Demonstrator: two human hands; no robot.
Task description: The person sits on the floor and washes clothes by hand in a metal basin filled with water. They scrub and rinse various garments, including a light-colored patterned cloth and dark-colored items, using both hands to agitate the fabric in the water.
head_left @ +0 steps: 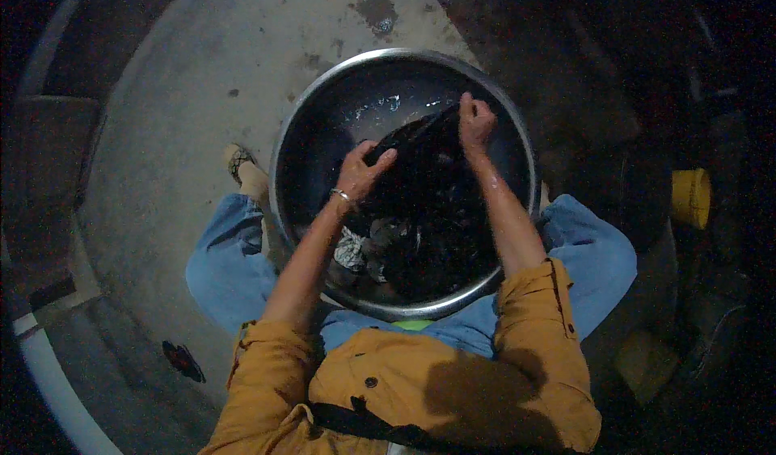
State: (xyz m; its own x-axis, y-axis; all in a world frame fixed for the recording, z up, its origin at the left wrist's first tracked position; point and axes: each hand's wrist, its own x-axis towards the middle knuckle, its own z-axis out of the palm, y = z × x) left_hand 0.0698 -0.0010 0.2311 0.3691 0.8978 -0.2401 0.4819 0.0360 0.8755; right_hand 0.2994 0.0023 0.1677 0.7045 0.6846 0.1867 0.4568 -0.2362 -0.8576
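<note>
A wide round metal basin [380,61] stands between my knees, with water glinting along its far inner side. Stretched between my two hands is a dark, wet-looking cloth [420,152], its lower part sinking into the dark heap in the basin. My left hand [361,170], with a bracelet at the wrist, grips its left edge between thumb and fingers. Farther right and higher, my right hand [475,124] is closed on the cloth's other end. Nearer to me in the basin lie a crumpled black-and-white patterned cloth [349,250] and more dark fabric, too dim to tell apart.
Grey concrete floor [186,132] spreads to the left, with a wet patch [377,14] beyond the basin. A yellow container [691,199] stands at the far right. At the lower left lies a small dark red object [183,360]. The right side is deep in shadow.
</note>
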